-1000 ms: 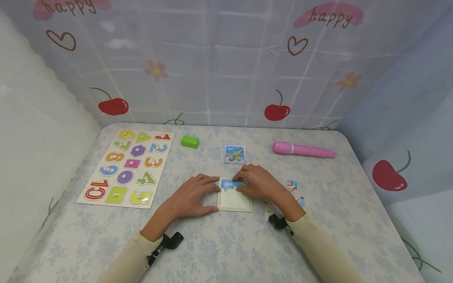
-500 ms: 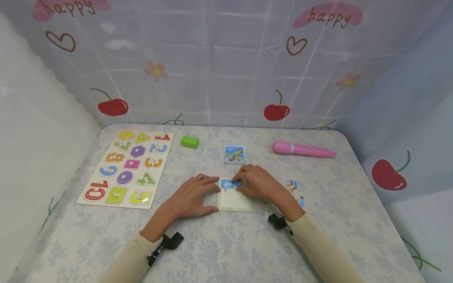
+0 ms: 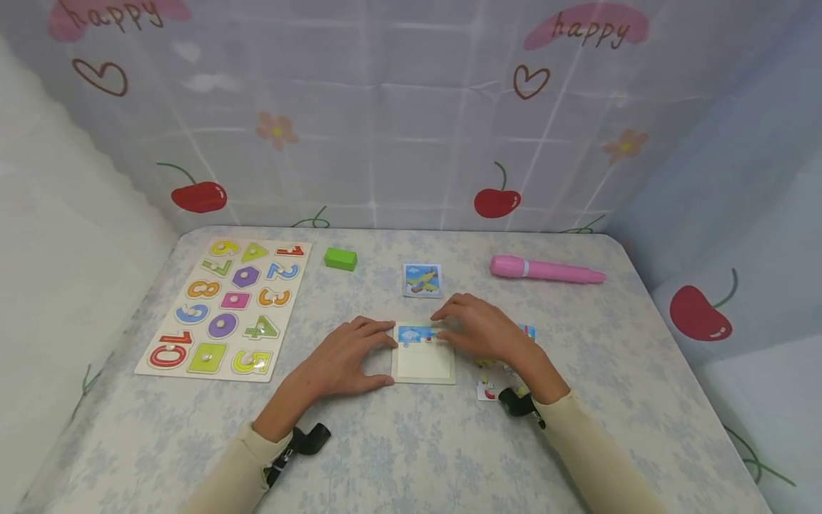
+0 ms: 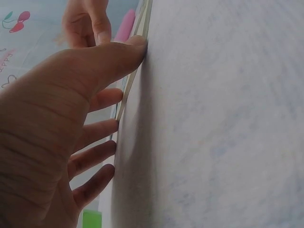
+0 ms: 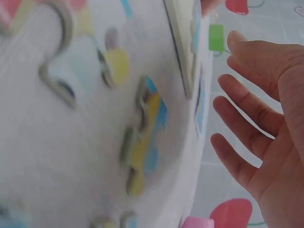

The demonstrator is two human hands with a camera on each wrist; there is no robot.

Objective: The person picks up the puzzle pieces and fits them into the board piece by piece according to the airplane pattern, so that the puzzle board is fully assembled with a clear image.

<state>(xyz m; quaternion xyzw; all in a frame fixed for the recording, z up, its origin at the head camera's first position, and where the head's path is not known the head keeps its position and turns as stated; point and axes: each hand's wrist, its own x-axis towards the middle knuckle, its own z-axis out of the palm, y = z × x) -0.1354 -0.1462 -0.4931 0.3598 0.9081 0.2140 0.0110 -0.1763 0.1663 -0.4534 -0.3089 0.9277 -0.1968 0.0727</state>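
Observation:
A cream puzzle tray [image 3: 424, 365] lies on the table between the hands, with joined blue-sky jigsaw pieces [image 3: 414, 334] along its top. My left hand [image 3: 340, 360] rests against the tray's left edge; in the left wrist view its thumb and fingertips touch the rim. Over the tray's upper right corner is my right hand [image 3: 483, 330]. Its spread fingers [image 5: 242, 92] hold nothing in the right wrist view. Loose jigsaw pieces [image 3: 486, 389] lie to the tray's right, partly hidden under the right wrist; a yellow-and-blue piece [image 5: 151, 128] shows in the right wrist view.
Behind the tray lies a small airplane picture card [image 3: 422, 280]. A green block [image 3: 340, 258] and a number-and-shape board [image 3: 221, 307] are at the left. At the back right lies a pink pen-shaped object [image 3: 546, 270]. Curtains stand behind and beside the table.
My right hand has come off the blue pieces and shifted slightly right, its fingers spreading; more of the top row shows. The left hand stays against the tray. The head view has shifted slightly.

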